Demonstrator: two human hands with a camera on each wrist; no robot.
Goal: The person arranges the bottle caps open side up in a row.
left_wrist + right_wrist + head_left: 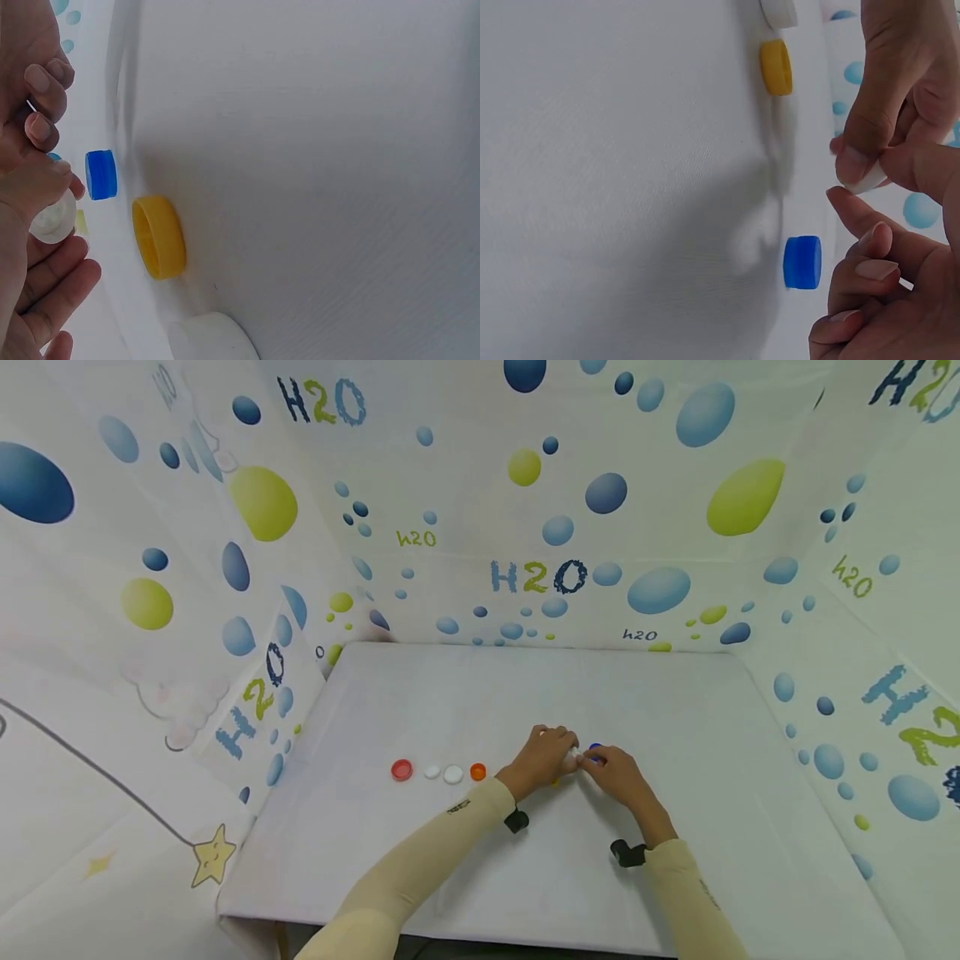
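Observation:
A small white bottle cap (54,221) is held up above the table, between both hands. My left hand (546,758) pinches it, the thumb lying across its face in the left wrist view. From the other side, my right hand (617,774) has its thumb and index finger at the cap's edge, while its other fingers (874,270) curl in toward the palm. Close by on the table stand a blue bottle cap (802,262) and a yellow cap (161,238). The left hand mostly hides the yellow one in the head view.
Left of the hands, a red cap (402,769), two white caps (453,774) and an orange cap (477,772) lie in a row. Another white cap (211,339) is near the yellow one. Patterned sheets (465,485) enclose the white table (360,852) at back and sides.

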